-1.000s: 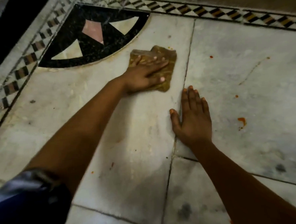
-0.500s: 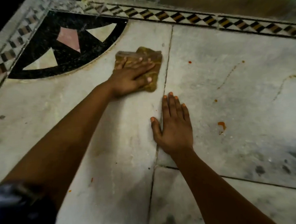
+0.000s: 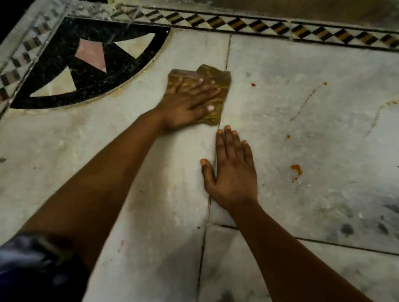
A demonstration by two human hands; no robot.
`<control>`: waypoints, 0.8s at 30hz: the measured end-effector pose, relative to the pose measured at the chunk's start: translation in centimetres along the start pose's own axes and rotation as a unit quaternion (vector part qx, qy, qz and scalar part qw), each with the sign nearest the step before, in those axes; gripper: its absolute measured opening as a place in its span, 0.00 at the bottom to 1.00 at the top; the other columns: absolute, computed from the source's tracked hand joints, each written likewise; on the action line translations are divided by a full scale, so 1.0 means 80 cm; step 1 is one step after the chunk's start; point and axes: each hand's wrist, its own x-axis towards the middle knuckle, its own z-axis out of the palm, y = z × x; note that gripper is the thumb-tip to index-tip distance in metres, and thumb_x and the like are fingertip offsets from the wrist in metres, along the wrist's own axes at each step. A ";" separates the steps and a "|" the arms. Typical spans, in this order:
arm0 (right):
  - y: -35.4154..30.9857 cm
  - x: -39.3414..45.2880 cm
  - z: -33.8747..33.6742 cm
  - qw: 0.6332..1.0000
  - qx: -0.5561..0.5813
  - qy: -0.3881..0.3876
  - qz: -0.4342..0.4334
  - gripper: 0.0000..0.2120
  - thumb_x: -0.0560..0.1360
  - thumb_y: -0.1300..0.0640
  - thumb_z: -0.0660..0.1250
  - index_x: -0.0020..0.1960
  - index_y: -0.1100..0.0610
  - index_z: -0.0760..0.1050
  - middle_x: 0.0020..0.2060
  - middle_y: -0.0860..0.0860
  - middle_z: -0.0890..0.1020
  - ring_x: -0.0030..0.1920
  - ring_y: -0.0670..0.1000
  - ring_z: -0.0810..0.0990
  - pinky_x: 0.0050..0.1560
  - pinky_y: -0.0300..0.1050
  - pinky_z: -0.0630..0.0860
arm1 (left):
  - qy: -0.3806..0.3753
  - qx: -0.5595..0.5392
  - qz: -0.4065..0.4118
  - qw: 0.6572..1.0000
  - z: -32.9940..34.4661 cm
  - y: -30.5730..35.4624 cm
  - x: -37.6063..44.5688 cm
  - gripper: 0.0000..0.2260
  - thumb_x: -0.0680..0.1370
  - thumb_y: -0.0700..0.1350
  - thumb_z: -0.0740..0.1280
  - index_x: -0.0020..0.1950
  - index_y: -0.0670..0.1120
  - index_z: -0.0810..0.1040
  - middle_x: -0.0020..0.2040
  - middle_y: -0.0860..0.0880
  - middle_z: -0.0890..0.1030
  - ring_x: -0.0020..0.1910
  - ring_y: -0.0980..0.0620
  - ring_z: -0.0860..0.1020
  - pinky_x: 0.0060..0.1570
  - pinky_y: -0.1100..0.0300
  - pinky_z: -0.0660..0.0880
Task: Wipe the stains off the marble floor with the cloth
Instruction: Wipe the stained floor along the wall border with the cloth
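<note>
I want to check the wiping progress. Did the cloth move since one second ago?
Yes. The cloth slid right under the left hand, toward the floor joint; its right edge now reaches that joint.

The cloth (image 3: 218, 80) is a folded, mustard-brown rag lying flat on the marble floor (image 3: 308, 126), just beside the joint between two pale grey slabs and near the black inlaid corner piece. Orange-red stains (image 3: 296, 169) dot the slab to its right: one larger blotch, several small spots and thin streaks, all well apart from the cloth.
</note>
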 end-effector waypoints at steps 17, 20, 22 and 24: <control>0.003 0.000 0.000 0.999 -0.035 -0.036 -0.016 0.33 0.76 0.42 0.43 0.76 0.59 0.46 0.76 0.56 0.49 0.76 0.53 0.46 0.74 0.49 0.40 | -0.015 0.011 -0.080 0.997 0.007 -0.029 -0.202 0.28 0.73 0.71 0.37 0.72 0.65 0.42 0.74 0.61 0.40 0.73 0.59 0.40 0.69 0.52 0.37; 0.003 -0.003 -0.002 0.998 -0.039 -0.038 -0.016 0.32 0.79 0.44 0.47 0.76 0.60 0.45 0.76 0.56 0.48 0.76 0.53 0.45 0.74 0.49 0.39 | 0.003 0.019 -0.203 0.979 0.009 -0.029 -0.156 0.25 0.78 0.63 0.43 0.74 0.61 0.43 0.77 0.54 0.42 0.76 0.52 0.42 0.71 0.44 0.39; 0.003 -0.001 -0.004 0.998 -0.040 -0.046 -0.016 0.31 0.80 0.44 0.48 0.76 0.60 0.44 0.76 0.56 0.47 0.76 0.53 0.44 0.73 0.49 0.39 | 0.009 0.023 -0.247 0.969 0.018 0.002 -0.131 0.23 0.81 0.59 0.45 0.76 0.58 0.45 0.78 0.52 0.42 0.76 0.50 0.42 0.71 0.42 0.38; 0.002 -0.001 -0.007 0.998 -0.029 -0.051 -0.014 0.30 0.80 0.47 0.48 0.76 0.60 0.44 0.76 0.56 0.47 0.76 0.52 0.45 0.74 0.48 0.40 | -0.002 0.030 -0.211 0.977 0.035 0.042 -0.145 0.23 0.81 0.59 0.45 0.76 0.57 0.46 0.78 0.52 0.42 0.76 0.51 0.42 0.70 0.43 0.37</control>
